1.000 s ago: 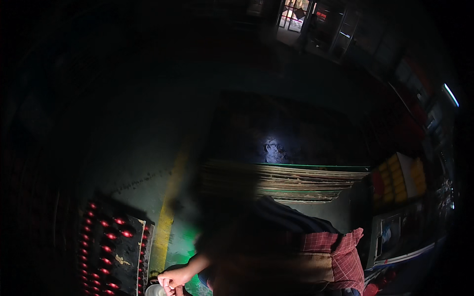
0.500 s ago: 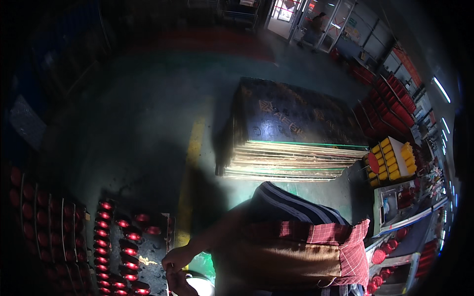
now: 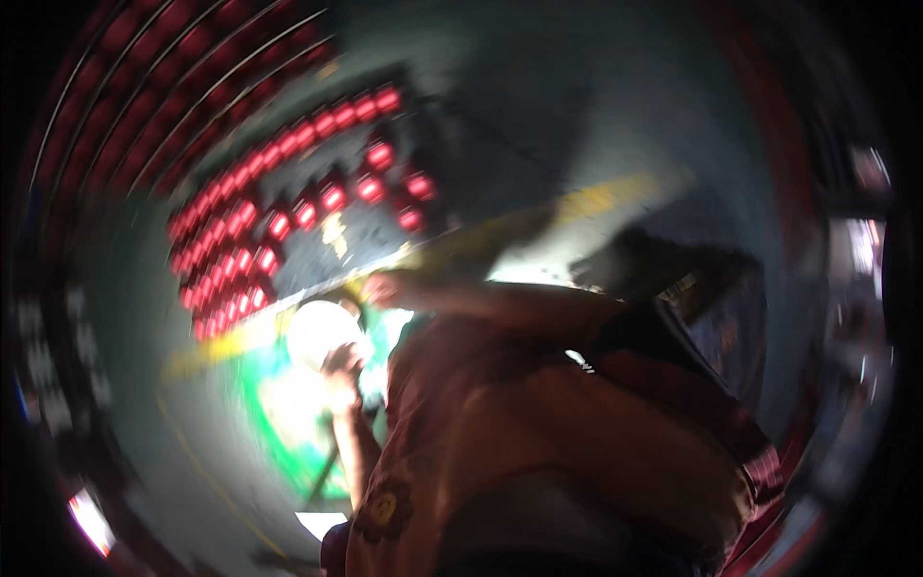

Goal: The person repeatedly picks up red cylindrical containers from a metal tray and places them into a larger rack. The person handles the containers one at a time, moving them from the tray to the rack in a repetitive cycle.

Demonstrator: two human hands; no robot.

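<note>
Motion blur smears both hands. My right hand [image 3: 386, 288], its bare forearm coming in from the right, is beside the near edge of a dark board [image 3: 356, 226]; its fingers are too smeared to read. My left hand [image 3: 346, 363] is lower down, against the right side of a bright white round thing [image 3: 322, 332], possibly a tub or bucket. Whether the fingers grip it cannot be made out. Glossy red rounded pieces [image 3: 332, 197] stand in rows on the board. A brown apron [image 3: 538, 413] with a flower patch covers my front.
A rack of red pieces [image 3: 183, 87] stands behind the board. Brightly lit green floor [image 3: 288, 423] lies under the white thing. A yellow floor line [image 3: 615, 192] runs past the board. A dark stack [image 3: 673, 260] stands at the right, partly behind my arm.
My view has swung left and down, so the red pieces and white thing now sit nearer the middle. Both hands now show; earlier one hand was clear. The dark stack has shifted right.
</note>
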